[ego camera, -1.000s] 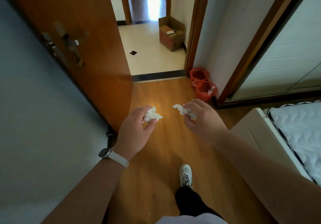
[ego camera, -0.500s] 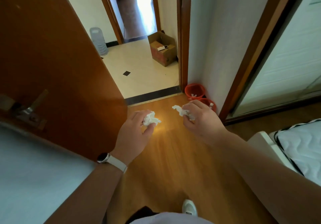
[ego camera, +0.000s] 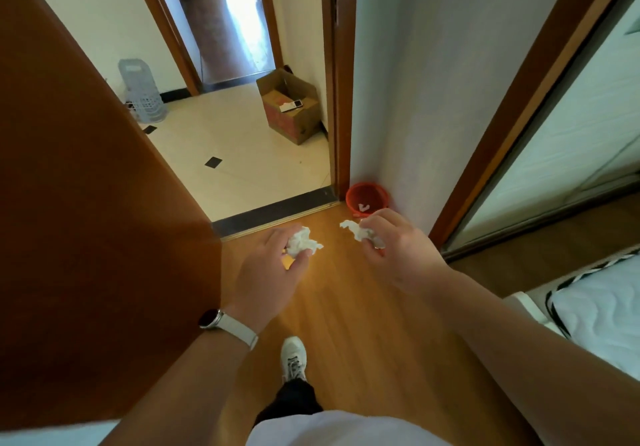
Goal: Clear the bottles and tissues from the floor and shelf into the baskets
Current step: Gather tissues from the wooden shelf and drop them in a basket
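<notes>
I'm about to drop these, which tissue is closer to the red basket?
The right hand's tissue: it hangs just in front of the red basket; the left hand's tissue is farther left.

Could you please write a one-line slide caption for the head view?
Left hand and right hand each carry a crumpled tissue toward the red basket by the doorway.

The left hand [ego camera: 266, 272] pinches 1 crumpled tissue [ego camera: 302, 245]; the right hand [ego camera: 398, 251] grips another tissue [ego camera: 356, 230]. Both hover over the wooden floor [ego camera: 363, 324], near a red basket [ego camera: 367, 198] against the wall, with white scraps inside.
</notes>
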`<state>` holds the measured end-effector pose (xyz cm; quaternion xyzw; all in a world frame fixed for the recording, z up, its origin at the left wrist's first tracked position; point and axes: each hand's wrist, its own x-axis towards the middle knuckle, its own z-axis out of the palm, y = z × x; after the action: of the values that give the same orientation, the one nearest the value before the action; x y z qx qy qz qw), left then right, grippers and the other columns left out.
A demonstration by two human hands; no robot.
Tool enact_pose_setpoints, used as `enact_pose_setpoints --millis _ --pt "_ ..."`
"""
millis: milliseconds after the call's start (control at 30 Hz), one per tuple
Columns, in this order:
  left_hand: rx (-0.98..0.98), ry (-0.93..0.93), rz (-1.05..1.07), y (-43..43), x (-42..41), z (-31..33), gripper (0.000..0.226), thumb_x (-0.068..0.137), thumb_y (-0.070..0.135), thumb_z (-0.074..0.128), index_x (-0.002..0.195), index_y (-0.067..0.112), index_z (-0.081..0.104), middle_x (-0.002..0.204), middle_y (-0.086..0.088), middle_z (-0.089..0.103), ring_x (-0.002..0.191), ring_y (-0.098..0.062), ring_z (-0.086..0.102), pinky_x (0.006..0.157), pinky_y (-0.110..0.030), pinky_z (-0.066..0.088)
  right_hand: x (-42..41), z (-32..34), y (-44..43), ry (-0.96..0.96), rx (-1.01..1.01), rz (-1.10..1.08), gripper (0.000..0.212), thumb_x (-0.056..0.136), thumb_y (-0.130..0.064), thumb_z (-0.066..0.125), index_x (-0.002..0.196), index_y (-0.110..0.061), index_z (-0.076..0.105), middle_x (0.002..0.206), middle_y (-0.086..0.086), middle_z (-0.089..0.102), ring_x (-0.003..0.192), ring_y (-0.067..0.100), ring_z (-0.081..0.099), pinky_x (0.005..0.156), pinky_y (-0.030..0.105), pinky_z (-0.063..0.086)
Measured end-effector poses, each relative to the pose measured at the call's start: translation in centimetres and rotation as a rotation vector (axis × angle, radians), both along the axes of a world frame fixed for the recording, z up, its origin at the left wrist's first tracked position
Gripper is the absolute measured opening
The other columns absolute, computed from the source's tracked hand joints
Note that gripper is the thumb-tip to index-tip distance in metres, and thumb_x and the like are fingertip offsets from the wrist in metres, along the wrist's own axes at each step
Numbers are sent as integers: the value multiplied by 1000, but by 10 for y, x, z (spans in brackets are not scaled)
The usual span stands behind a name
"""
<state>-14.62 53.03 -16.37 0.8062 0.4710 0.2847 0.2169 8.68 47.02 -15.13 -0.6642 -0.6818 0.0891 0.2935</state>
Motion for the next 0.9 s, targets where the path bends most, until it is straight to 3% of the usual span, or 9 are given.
enact_pose_setpoints --millis 200,300,600,733,900 --pt "16 -35 -91 120 9 1 43 89 33 68 129 20 57 122 2 61 103 -10 62 77 -21 58 -1 2 94 -27 -79 -97 26 90 -26 66 116 -24 62 115 -10 59 101 6 54 86 28 53" --pt "16 -51 -158 177 7 0 43 89 30 70 128 18 58 122 0 62 102 -10 62 76 -21 58 -4 10 147 -17 -139 -132 25 92 -31 62 117 -29 58 114 -16 54 98 6 54 84 23 53" --pt "-80 -74 -210 301 14 -16 42 90 37 64 129 26 55 122 6 59 98 -7 62 71 -21 58 -1 5 240 -75 -45 -174 27 86 -19 70 111 -19 61 104 -7 58 87 5 50 74 19 49" --pt "-70 -51 -275 345 46 -22 40 90 35 63 128 24 56 119 7 59 96 -6 61 71 -24 59 27 -11 276 -72 2 -236 24 83 -12 71 105 -18 61 99 -4 59 82 5 46 70 11 34" --pt "-97 42 -303 392 104 -40 38 92 33 63 129 23 56 117 7 59 93 -5 58 72 -26 57 73 -48 325 18 -47 -270 22 84 -13 69 105 -18 62 100 -3 60 84 7 50 72 15 39"
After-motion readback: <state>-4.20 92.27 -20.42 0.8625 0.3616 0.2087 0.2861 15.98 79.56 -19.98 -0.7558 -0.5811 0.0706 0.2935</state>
